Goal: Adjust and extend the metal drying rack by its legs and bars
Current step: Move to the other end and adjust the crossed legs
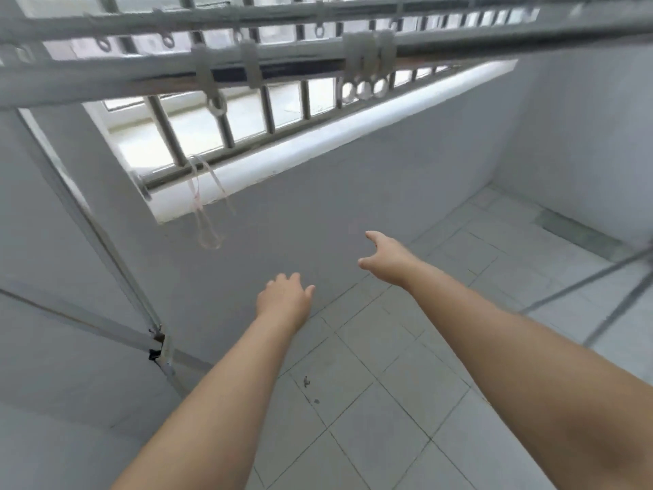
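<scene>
Both bare arms reach forward over the pale tiled floor (371, 401), holding nothing. Left hand (282, 298) at 6 o'clock of centre, palm down, fingers loosely spread. Right hand (385, 256) just at 3 o'clock of it, thumb and fingers apart in an empty grasp shape. Grey metal drying rack top bars (282, 70) span 12 o'clock, blurred, with clip rings (364, 88) hanging. 2 thin rack legs (600, 295) at 3 o'clock, 1 slanted upright (106, 242) at 9 o'clock. Barred window (247, 114) behind.

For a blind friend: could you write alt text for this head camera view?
Two bare arms reach forward, left hand and right hand open and empty, below the drying rack's metal bars hung with plastic clips; tiled floor lies below.
</scene>
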